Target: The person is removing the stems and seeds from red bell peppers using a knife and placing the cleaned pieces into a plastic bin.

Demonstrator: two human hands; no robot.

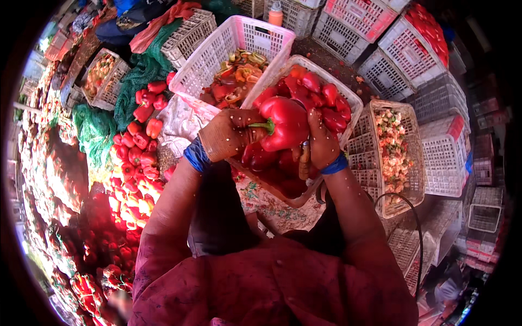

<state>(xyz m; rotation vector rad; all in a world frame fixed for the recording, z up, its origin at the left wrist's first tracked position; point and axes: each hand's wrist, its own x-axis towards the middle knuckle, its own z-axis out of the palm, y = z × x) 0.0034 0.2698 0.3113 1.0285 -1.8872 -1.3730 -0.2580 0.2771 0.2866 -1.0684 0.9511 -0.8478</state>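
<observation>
A large red bell pepper (pixel 285 124) is held up between both hands over a crate, its green stem (pixel 263 126) toward the left. My left hand (pixel 230 133), in a stained brownish glove with a blue band at the wrist, is closed at the stem side. My right hand (pixel 323 142), gloved and banded the same way, grips the pepper's right side. Against the right palm is a short brown-handled tool (pixel 304 162); its working end is hidden. Beneath the hands, the crate (pixel 353 103) holds many whole red peppers (pixel 331 117).
Behind it, a white crate (pixel 190 65) contains cut pepper pieces (pixel 239 73). To the right, a crate (pixel 413 163) has pale, seedy cores (pixel 392 152). Loose peppers (pixel 136 157) are heaped on the left beside green netting (pixel 92 130). Stacked crates (pixel 440 157) line the right; a black cable (pixel 420 233) hangs nearby.
</observation>
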